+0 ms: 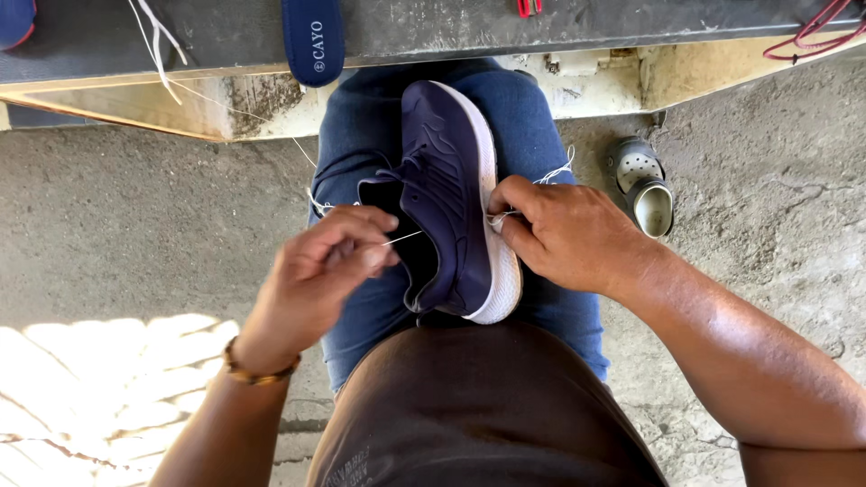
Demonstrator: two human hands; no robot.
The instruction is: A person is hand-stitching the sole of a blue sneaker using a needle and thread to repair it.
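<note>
A dark navy shoe (446, 180) with a white sole lies on its side on my lap, over blue jeans (361, 117). My right hand (564, 233) presses on the sole edge and pinches a white thread (404, 237) there. That thread runs taut across the shoe's opening to my left hand (317, 271), whose fingers are closed on its other end. A beaded bracelet (257, 370) circles my left wrist.
A low workbench (225, 36) crosses the top, with a blue insole (313, 38) hanging over its edge, loose white thread (158, 41) and red cord (812, 36). A grey clog (642, 185) lies on the concrete floor (135, 225) to the right.
</note>
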